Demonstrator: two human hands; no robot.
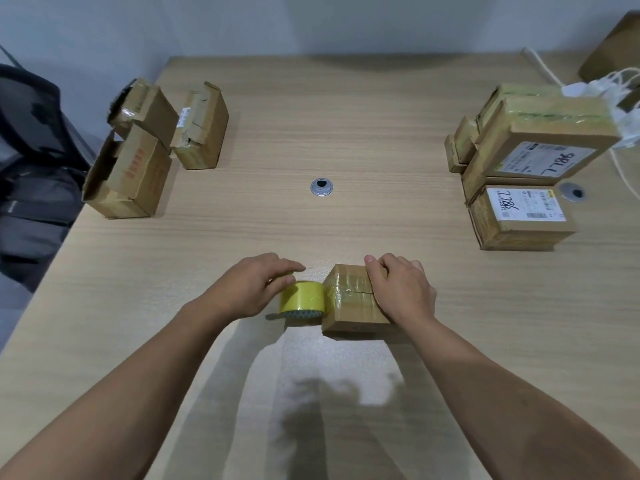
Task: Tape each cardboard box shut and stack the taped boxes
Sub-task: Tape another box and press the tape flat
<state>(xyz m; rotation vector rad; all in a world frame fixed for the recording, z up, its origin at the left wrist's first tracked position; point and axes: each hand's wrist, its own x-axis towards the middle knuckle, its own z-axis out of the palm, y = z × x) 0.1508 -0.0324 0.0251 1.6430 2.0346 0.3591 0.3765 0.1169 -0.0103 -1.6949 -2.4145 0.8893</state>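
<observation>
A small cardboard box (349, 299) lies near the table's front edge, with a strip of clear tape running across its top seam. My right hand (401, 289) grips the box's right side, fingers curled over the far edge. A yellow tape roll (302, 299) stands on its rim against the box's left side, the tape still joined to the box. My left hand (256, 285) curls round the roll from the left. At the right stands a stack of taped boxes (530, 157). At the far left is a group of untaped boxes (138, 161) with loose flaps.
A round cable grommet (322, 187) sits mid-table, and a second grommet (575, 194) is at the right. White cables (620, 95) lie behind the taped stack. A dark bag (34, 174) rests off the table's left edge. Another cardboard box (616, 46) is at the far right.
</observation>
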